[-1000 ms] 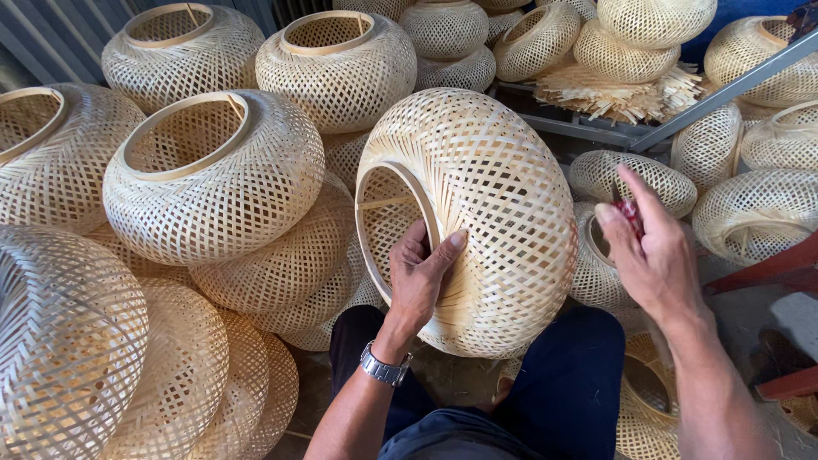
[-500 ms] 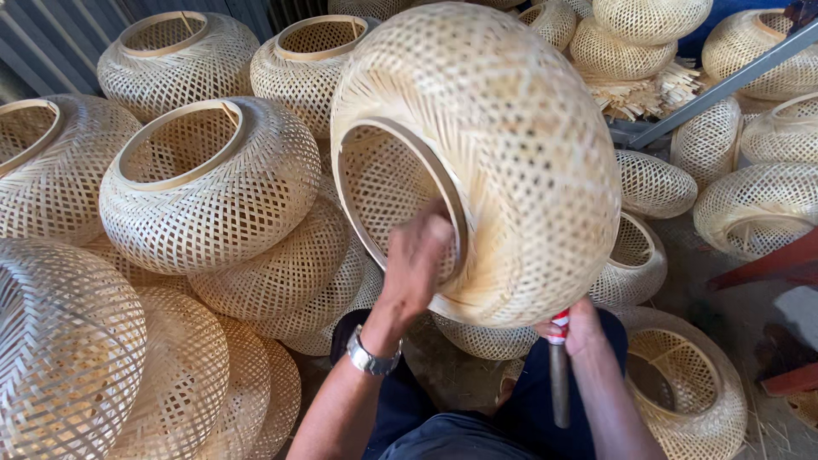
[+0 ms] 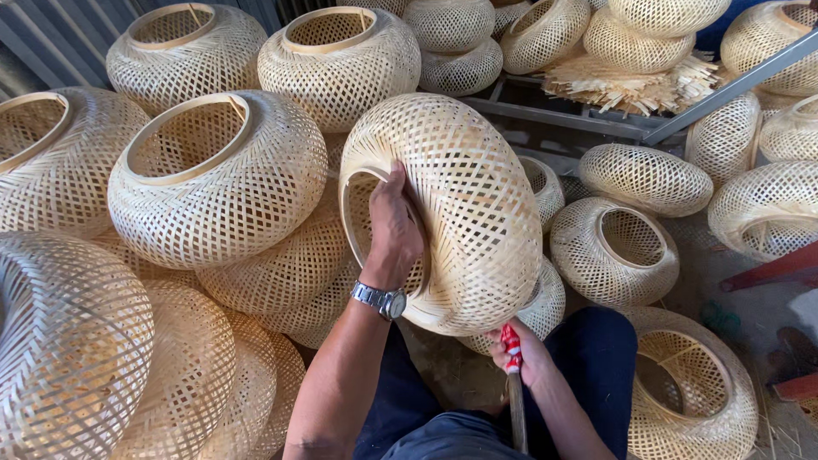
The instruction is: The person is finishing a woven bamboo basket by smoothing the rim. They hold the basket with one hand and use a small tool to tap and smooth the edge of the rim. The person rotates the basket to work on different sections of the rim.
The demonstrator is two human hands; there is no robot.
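A round woven bamboo basket (image 3: 477,204) is held up on its side in front of me, its ringed opening facing left. My left hand (image 3: 394,226), with a metal wristwatch, grips the rim of that opening, fingers curled inside. Below the basket, my right hand (image 3: 527,353) is closed around a tool with a red handle (image 3: 511,341) and a long shaft pointing down toward my lap. The tool's working tip sits just under the basket's lower edge, hidden by it.
Several similar woven baskets are stacked at left (image 3: 213,179) and lie on the ground at right (image 3: 613,247). A grey metal frame (image 3: 596,119) carries a bundle of bamboo strips (image 3: 630,81). My dark trousers (image 3: 596,358) fill the bottom centre.
The basket has come down and turned in my left hand. My right hand left the basket's side, dropped below it and now grips the red-handled tool.
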